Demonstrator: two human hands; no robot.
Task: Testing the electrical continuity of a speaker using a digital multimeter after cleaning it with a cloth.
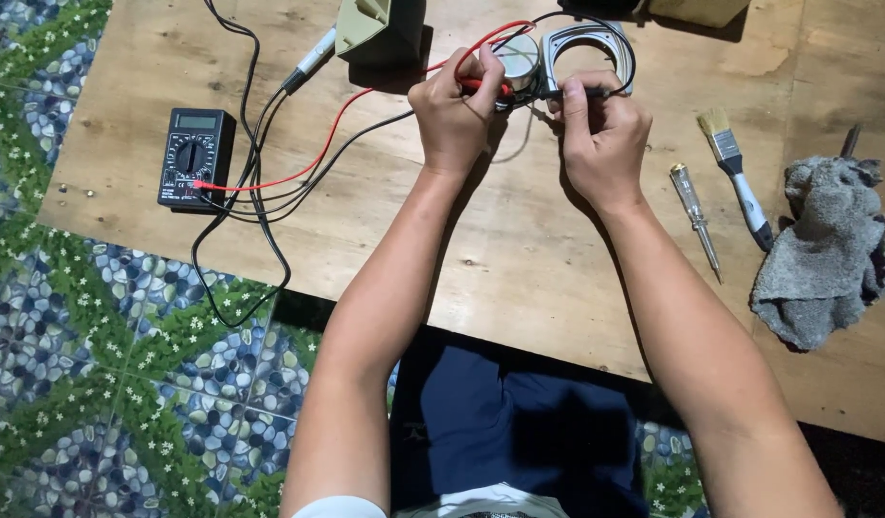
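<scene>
small round metal motor (pixel 519 59) sits at the far middle of the wooden board (pixel 519 259), just beside a grey square frame with a round opening (pixel 588 53) on its right; the two appear to touch, though we cannot tell for certain; our left hand (pixel 454 115) is closed, thumb and fingers pinching the red probe (pixel 481 86), whose tip rests against the motor's near side; our right hand (pixel 601 134) is likewise closed, pinching the black probe (pixel 581 93), which lies level and points left toward the motor; the exact contact point of each tip is hidden by our fingers; the two hands are near each other but apart; the red lead (pixel 337 120) and black lead (pixel 346 149) run left across the board to a black multimeter (pixel 195 158) lying flat near the left edge, dial facing up; its display is too small to read; another black cable (pixel 255 240) loops off the near edge of the board over the patterned floor (pixel 78 364); a pale green box (pixel 377 29) stands behind our left hand; to the right of our right forearm lie a clear-handled tester screwdriver (pixel 695 216), a small paintbrush (pixel 735 173) and a crumpled grey rag (pixel 826 254), in that order outward, all well apart from the motor.
</scene>
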